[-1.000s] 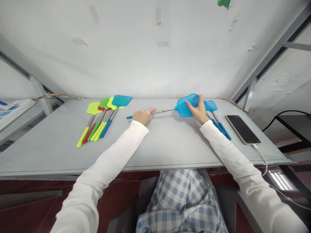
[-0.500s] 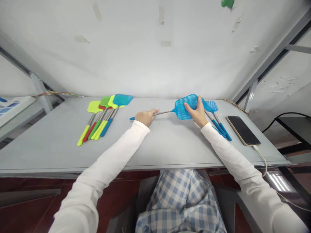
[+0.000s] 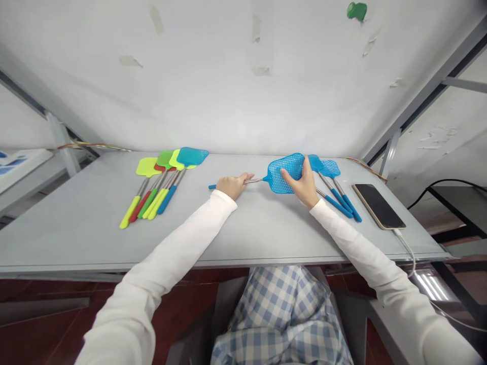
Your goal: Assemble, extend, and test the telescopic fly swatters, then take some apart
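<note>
A blue fly swatter (image 3: 277,172) with a metal shaft is held level above the table by both hands. My left hand (image 3: 231,186) is closed around its shaft and handle, whose blue end sticks out to the left. The right edge of the swatter's mesh head is gripped between thumb and fingers of my right hand (image 3: 303,183). Just to the right, several blue-handled fly swatters (image 3: 342,195) lie fanned on the table, partly hidden by my right hand and the held head.
On the left of the grey table (image 3: 247,238) lies a row of several fly swatters (image 3: 152,195) in yellow, red, green and blue. A phone (image 3: 379,205) with a white charging cable (image 3: 407,246) rests at the right. A white wall (image 3: 228,111) stands behind.
The held swatter has become shorter between the hands, and my right hand with the mesh head has moved left and slightly down. More of the blue swatters at the right now shows.
</note>
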Tool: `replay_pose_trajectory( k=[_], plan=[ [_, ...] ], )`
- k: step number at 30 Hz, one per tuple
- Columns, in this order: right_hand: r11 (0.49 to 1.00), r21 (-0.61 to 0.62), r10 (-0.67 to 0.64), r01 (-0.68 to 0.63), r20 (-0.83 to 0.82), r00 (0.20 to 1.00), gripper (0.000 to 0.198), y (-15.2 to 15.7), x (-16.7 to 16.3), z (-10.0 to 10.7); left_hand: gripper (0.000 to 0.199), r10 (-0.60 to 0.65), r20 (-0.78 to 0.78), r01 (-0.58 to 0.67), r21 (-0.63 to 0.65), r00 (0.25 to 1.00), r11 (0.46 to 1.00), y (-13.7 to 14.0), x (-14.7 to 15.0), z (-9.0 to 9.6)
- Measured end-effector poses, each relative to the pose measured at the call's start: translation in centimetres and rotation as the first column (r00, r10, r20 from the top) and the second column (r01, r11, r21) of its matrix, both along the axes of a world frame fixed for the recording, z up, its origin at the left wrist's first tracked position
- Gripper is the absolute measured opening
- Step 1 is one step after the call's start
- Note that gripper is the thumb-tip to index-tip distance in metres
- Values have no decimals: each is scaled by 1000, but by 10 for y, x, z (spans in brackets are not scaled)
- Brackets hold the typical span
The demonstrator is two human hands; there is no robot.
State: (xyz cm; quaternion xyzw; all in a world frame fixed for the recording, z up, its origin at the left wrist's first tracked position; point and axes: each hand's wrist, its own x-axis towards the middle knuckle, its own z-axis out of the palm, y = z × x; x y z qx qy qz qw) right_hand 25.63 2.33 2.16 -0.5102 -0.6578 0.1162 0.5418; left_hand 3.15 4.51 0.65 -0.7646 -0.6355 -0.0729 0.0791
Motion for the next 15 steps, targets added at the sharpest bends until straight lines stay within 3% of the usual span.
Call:
replay_pose_trajectory(
  k=[7, 13, 15],
  plan=[
    [1000, -21, -15, 15, 25, 1000, 54, -1, 0, 7, 52, 24, 81, -30, 79, 996, 996, -2, 0, 8],
    [987, 2, -161, 162, 95, 982, 48, 9, 22, 10, 47, -152, 246, 116, 151, 957, 982, -8, 4, 14],
    [982, 15, -187, 187, 72, 980, 51, 14, 34, 9, 40, -153, 284, 113, 153, 947, 982, -7, 1, 13]
  ],
)
